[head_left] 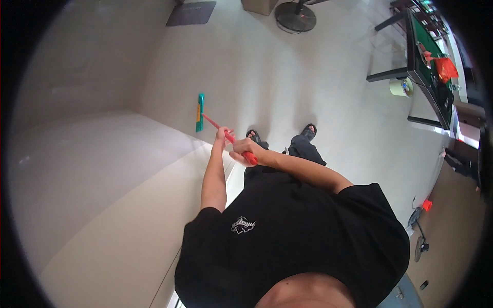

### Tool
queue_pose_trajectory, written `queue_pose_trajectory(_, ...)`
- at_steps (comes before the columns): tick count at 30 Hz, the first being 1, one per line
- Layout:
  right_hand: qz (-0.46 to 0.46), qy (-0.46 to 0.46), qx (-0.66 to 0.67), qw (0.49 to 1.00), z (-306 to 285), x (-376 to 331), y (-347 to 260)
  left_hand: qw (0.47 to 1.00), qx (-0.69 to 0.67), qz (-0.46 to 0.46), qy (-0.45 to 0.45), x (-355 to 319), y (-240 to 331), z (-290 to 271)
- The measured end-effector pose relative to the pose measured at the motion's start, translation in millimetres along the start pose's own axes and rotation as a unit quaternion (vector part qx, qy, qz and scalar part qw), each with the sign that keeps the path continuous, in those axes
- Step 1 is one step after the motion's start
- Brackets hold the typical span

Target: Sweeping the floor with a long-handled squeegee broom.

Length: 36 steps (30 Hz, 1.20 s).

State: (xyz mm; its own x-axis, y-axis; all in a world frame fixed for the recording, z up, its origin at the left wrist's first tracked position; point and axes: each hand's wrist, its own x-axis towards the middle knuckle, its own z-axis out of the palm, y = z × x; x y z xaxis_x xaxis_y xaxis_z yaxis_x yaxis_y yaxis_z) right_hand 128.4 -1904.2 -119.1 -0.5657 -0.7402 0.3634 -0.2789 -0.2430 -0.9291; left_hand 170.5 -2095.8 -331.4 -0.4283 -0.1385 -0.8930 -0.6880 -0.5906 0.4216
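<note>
A broom [215, 124] with a red handle slants away from me toward the floor. Its narrow green head [200, 113], with a yellow-orange patch, rests on or just above the floor, ahead and to the left of my feet. Around the middle part of the handle, my left hand [224, 135] is closed. My right hand [248, 149] wraps the handle nearer its top end, which sticks out toward my body. The bristles of the broom cannot be made out.
To the left runs a pale wall [128, 174]. A grey mat [191, 13], a cardboard box [260, 5] and a round black fan base [296, 17] lie ahead. On the right stands a dark-legged table [411, 51] with a red bag [446, 69]; a pale bin [401, 87] is beneath.
</note>
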Motion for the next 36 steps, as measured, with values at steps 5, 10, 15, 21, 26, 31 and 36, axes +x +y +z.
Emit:
queue_pose_trajectory(5, 0.046, 0.047, -0.035, 0.997, -93.1, -27.4, -33.7, 0.986, -0.088, 0.025, -0.137, 14.7, -15.9, 89.6)
queue_pose_trajectory(10, 0.106, 0.150, -0.014, 0.983, -221.8, -101.6, -97.2, 0.970, 0.069, -0.078, -0.220, -18.0, -52.9, 269.0)
queue_pose_trajectory(15, 0.102, 0.173, -0.046, 0.978, -315.8, -137.0, -158.9, 0.959, 0.045, -0.098, -0.264, -32.7, -71.4, 368.9)
queue_pose_trajectory(21, 0.074, 0.204, -0.086, 0.972, -360.9, -141.8, -202.0, 0.977, -0.021, -0.111, -0.180, -113.2, -32.8, 469.9)
queue_pose_trajectory(26, -0.043, 0.244, -0.104, 0.963, -418.5, -124.9, -223.3, 0.971, -0.034, -0.142, -0.187, -127.3, -0.7, 545.3)
queue_pose_trajectory(31, -0.033, 0.250, -0.131, 0.959, -489.1, -105.3, -225.9, 0.951, -0.075, -0.138, -0.265, -86.6, 35.9, 604.6)
queue_pose_trajectory(36, -0.053, 0.311, -0.144, 0.938, -578.6, -73.1, -209.4, 0.937, -0.050, -0.168, -0.303, -85.6, 94.4, 703.9)
